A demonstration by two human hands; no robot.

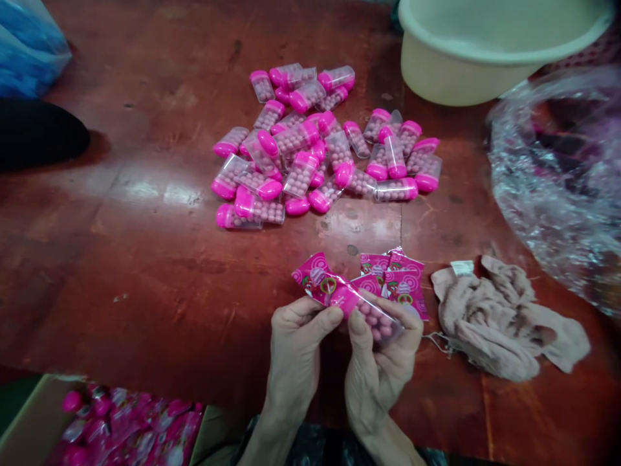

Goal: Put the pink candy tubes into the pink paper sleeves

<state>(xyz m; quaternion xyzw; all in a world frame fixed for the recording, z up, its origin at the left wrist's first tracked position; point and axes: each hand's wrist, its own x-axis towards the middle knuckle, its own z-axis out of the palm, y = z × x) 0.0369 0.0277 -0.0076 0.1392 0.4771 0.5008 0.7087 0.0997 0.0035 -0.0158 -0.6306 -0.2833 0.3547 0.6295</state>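
My right hand (376, 362) grips a clear capsule tube (376, 320) with a pink cap, filled with small pink candy balls. My left hand (295, 349) pinches a pink printed label (315, 277) that lies against the tube's capped end. Both hands are closed, near the table's front edge. Just behind the right hand lies a small stack of more pink labels (405, 281). Farther back on the red table (145, 259) is a pile of several like capsule tubes (315, 155), lying loose.
A crumpled beige cloth (504, 323) lies to the right of my hands. A cream plastic basin (485, 45) stands at the back right, a clear plastic bag (563, 181) at the right edge. A cardboard box (29, 421) with labelled tubes sits at lower left. A blue bag (26, 45) is far left.
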